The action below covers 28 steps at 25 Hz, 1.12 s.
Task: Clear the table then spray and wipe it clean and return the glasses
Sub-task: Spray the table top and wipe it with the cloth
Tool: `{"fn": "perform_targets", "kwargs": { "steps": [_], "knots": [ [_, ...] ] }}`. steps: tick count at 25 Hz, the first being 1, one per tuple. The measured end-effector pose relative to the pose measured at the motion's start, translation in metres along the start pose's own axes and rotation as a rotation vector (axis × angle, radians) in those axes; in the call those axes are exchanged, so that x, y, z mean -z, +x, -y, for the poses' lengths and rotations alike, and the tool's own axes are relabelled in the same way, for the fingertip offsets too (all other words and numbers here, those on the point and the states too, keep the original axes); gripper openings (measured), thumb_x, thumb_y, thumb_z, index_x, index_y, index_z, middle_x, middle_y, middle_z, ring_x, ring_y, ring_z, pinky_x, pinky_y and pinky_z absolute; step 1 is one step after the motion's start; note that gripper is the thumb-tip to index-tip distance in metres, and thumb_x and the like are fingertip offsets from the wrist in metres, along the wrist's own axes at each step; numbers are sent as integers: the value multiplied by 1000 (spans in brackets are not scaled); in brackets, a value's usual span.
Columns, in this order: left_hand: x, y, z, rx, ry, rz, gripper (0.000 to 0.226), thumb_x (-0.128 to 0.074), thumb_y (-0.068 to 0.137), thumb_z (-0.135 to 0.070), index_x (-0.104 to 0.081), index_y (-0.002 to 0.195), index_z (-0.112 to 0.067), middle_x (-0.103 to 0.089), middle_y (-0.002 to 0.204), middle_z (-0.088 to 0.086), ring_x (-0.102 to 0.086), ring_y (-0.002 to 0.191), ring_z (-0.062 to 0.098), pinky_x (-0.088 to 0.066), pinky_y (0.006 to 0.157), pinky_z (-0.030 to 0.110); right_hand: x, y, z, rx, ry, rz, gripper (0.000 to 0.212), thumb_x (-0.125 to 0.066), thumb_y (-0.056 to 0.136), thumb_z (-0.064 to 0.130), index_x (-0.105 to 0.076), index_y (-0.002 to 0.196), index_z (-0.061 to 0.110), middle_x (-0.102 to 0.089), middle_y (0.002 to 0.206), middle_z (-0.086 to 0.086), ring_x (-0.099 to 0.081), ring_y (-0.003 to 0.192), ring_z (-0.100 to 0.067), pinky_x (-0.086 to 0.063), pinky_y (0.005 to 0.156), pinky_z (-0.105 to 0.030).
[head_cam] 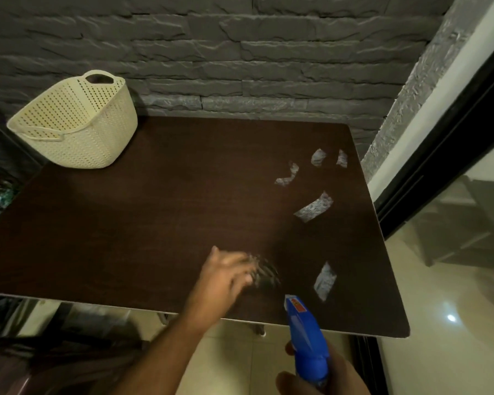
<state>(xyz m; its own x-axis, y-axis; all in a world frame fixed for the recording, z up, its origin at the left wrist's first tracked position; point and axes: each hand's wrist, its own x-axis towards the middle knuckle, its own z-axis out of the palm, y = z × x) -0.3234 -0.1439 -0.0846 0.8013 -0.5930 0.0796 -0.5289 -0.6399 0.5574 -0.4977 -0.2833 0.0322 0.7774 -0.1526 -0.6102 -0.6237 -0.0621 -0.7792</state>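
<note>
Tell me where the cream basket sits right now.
In the head view, the cream basket stands on the table's far left corner, against the grey stone wall, well away from both hands.

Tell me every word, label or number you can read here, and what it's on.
No text can be read.
Blue spray bottle: a small red label near the nozzle, too small and blurred to read.
Scraps of paper on the table: grey speckled print, not legible.
Cream basket: no lettering visible.
</note>
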Motion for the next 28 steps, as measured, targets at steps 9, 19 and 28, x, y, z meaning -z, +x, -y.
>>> {"fn": "perform_targets", "kwargs": {
  "steps": [9,19,28],
  "knots": [
    [-22,9,-35,-220,18,138,27,-48,87,-31,-67,107,-29,-61,122,-8,-50,116,12,-19,116,48,26,17,50,72,152,-32,39,-69,58,33,-59,95,30,-66,73,-4,-63,68,-21,-54,76,-42],
    [-9,79,-3,-157,74,98,32,-53,87,-28,-59,116,-38,-48,125,-24,-40,123,2,-14,117,34,33,115,121,101,117,-125,18,-67,75,25,-57,90,27,-64,75,-1,-60,63,-14,-53,63,-34],
    [22,270,109,274,119,-255,27,-66,85,-21,-69,111,-23,-64,120,0,-55,113,21,-28,111,49,44,219,204,138,120,-234,22,-69,60,46,-56,75,36,-61,68,-3,-61,64,-26,-55,73,-51]
  ]
}}
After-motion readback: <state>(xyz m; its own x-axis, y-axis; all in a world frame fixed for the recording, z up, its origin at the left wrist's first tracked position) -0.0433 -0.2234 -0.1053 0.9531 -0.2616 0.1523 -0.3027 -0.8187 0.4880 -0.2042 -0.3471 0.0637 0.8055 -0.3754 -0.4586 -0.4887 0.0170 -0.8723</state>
